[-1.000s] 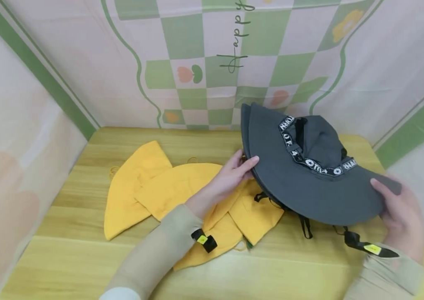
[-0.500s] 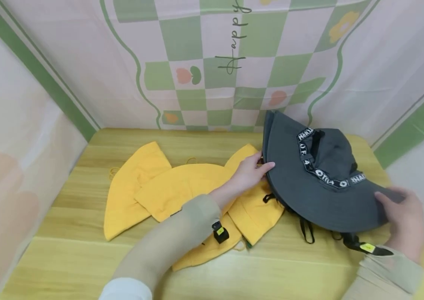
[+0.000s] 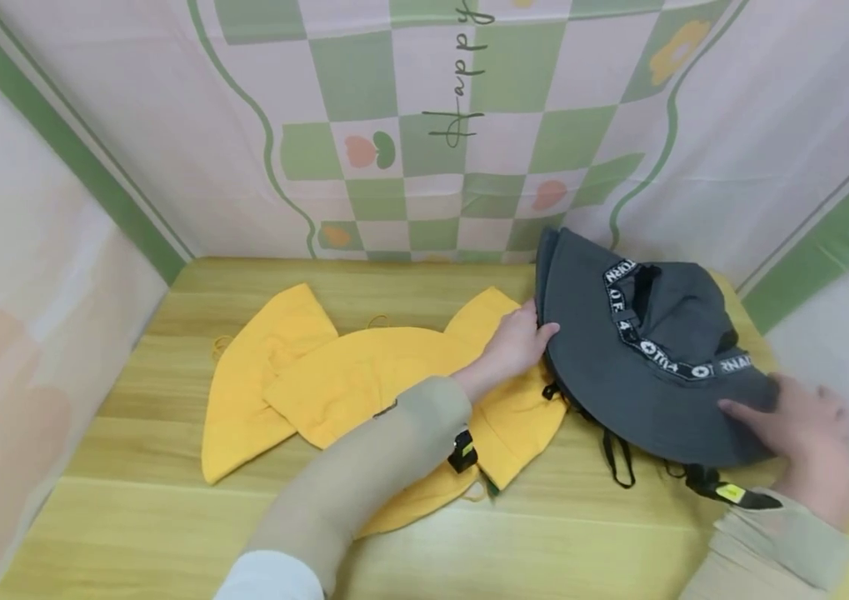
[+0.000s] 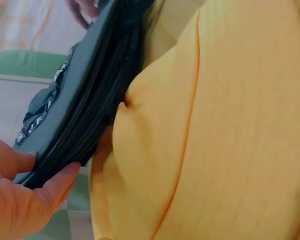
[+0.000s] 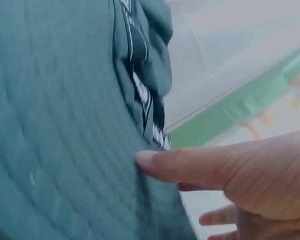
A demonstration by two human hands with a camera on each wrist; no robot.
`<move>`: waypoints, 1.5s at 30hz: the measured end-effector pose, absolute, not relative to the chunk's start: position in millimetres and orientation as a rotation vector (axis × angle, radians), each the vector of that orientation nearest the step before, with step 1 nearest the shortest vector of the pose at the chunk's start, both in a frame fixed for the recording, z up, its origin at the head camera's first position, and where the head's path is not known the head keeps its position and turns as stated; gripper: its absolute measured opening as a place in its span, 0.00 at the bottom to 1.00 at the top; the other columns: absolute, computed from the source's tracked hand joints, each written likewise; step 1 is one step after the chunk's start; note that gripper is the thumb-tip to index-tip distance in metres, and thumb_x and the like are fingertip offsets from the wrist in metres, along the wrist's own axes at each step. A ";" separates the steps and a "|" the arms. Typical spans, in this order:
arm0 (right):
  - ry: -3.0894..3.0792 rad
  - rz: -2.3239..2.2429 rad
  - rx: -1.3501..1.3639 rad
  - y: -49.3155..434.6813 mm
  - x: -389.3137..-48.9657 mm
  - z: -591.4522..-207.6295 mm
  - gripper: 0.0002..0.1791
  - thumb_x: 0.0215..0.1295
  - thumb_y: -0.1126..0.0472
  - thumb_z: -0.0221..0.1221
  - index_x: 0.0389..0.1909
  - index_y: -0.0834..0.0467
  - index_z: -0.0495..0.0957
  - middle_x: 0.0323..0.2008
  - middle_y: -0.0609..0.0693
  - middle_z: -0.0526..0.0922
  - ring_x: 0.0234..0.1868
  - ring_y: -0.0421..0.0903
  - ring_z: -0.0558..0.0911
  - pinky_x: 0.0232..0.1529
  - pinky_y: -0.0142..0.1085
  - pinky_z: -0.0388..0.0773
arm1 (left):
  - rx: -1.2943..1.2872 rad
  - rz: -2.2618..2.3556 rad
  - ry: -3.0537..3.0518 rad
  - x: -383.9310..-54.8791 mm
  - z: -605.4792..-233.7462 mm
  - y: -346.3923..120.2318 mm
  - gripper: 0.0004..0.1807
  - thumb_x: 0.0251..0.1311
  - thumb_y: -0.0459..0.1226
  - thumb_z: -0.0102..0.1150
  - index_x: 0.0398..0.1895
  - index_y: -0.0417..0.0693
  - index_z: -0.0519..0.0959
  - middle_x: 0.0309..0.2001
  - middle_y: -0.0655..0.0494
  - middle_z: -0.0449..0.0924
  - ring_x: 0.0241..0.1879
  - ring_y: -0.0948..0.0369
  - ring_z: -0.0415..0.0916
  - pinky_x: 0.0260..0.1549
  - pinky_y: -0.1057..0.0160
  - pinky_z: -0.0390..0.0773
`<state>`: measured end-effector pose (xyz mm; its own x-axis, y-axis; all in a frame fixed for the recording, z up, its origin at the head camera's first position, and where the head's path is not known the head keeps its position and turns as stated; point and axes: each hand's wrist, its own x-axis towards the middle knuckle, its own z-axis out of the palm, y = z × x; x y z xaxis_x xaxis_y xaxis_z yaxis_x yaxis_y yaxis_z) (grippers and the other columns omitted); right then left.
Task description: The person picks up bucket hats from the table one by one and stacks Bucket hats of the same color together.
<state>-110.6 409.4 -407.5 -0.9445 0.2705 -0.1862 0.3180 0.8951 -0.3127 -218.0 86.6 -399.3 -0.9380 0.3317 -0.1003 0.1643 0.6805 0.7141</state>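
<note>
A stack of dark grey wide-brimmed hats (image 3: 611, 392) stands tilted at the right of the table, crown to the right, a black lettered band around the top one. My left hand (image 3: 516, 340) pinches the left side of the brims, thumb on top. In the left wrist view several brim layers (image 4: 75, 130) lie between thumb and fingers. My right hand (image 3: 806, 425) is at the right edge, its thumb (image 5: 175, 165) touching the top brim while the other fingers spread away past the edge. Black chin cords (image 3: 619, 458) hang below the brims.
Several yellow hats (image 3: 342, 375) lie flat and overlapping across the left and middle of the wooden table (image 3: 169, 517); the nearest ones reach under my left forearm. A checked cloth (image 3: 431, 133) hangs behind the table, with more printed cloth at both sides.
The grey hats have moved right and down, away from the yellow hats. My left hand has followed with its grip kept, while my right hand's fingers have loosened from the brim.
</note>
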 end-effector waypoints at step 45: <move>2.752 -0.507 0.139 279.3 -161.8 -404.8 0.58 0.67 0.39 0.60 0.79 0.60 0.32 0.70 0.81 0.16 0.67 0.88 0.26 0.59 0.83 0.43 | 0.888 0.521 2.714 -192.8 -401.1 43.1 0.25 0.72 0.49 0.53 0.69 0.54 0.72 0.67 0.58 0.75 0.67 0.60 0.71 0.66 0.64 0.72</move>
<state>-161.8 279.3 -404.8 -0.9379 0.0346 -0.3451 0.1553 0.9316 -0.3286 -192.8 43.1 -401.1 -0.7873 0.6063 -0.1126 0.5214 0.7520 0.4033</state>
